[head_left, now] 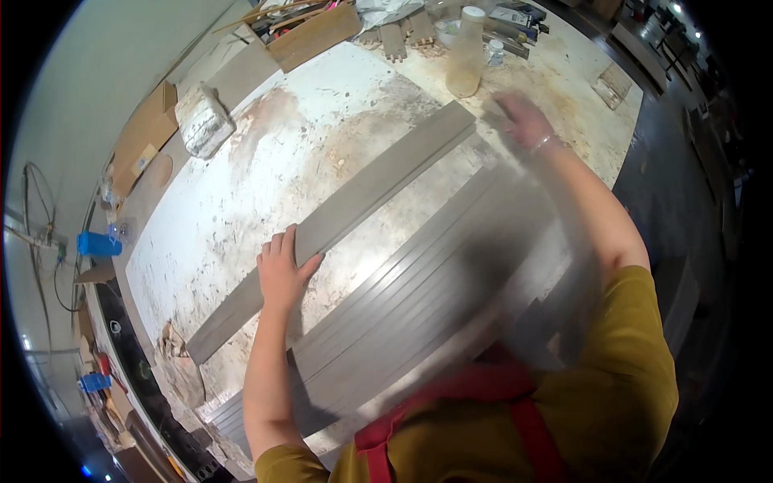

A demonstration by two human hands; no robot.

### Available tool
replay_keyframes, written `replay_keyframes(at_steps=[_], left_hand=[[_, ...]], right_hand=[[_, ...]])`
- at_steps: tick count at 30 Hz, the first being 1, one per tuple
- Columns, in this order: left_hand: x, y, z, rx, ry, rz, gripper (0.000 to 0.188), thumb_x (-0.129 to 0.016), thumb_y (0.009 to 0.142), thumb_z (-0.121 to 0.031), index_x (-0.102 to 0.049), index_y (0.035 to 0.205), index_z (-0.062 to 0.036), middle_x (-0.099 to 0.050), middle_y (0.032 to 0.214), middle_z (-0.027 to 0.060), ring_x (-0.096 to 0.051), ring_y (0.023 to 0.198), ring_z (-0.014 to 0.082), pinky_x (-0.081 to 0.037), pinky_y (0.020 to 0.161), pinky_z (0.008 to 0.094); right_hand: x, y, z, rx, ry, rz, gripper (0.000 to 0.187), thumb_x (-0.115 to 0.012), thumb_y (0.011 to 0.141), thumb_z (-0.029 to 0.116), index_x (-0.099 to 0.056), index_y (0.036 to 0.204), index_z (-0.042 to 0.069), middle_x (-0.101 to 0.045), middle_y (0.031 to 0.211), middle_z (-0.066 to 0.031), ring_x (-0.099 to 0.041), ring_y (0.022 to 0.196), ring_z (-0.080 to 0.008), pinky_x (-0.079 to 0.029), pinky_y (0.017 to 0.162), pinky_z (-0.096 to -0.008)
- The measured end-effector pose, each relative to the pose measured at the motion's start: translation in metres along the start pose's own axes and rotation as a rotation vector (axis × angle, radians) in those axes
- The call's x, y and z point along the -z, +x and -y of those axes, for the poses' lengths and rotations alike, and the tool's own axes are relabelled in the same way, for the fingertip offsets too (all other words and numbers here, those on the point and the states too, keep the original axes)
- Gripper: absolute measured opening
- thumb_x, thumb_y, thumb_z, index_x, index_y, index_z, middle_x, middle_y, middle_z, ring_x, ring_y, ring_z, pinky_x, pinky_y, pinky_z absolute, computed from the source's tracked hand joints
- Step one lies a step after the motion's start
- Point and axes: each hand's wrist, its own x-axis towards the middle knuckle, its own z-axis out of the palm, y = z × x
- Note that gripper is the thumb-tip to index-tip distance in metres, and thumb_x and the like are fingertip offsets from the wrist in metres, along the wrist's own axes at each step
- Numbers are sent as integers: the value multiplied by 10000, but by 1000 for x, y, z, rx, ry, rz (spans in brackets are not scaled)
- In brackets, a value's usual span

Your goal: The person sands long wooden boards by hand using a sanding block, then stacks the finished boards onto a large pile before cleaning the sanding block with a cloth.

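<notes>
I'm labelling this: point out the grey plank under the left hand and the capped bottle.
Grey plank (340, 212), head view: upper face, near its middle.
Capped bottle (464, 64), head view: middle of its body.

A workshop, from where I stand: white bench (201, 221), stained and scuffed; long grey plank (374, 185) and matching boards (403, 290) laid across it; cardboard box (322, 38) of thin sticks, far edge; red apron (455, 386) over mustard shirt (620, 354).
</notes>
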Motion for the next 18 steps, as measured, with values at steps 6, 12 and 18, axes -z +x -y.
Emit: replay_keyframes(at_steps=[6,12,18], left_hand=[[0,0,1,23,0,14,681,-692,732,-431,-488,1279,-79,-539,1086,102,-498,994,293,-390,854,413],[0,-1,3,20,2,4,679,-696,730,-419,-488,1285,-88,-543,1082,100,-503,985,291,-389,862,407],[0,0,2,11,2,-4,684,-701,720,-429,-495,1280,-92,-546,1079,94,-505,979,286,-391,859,405]], right_hand=[[-21,7,50,195,-53,161,456,-581,797,133,-488,1244,146,-515,1136,-218,-548,1015,-394,-454,874,-423],[9,15,62,22,-44,210,366,-559,747,42,-538,1107,102,-523,1118,-202,-568,934,-383,-465,797,-424],[-30,12,-3,-73,64,86,237,-574,782,115,-546,1017,92,-550,977,-152,-573,773,-314,-472,660,-387]])
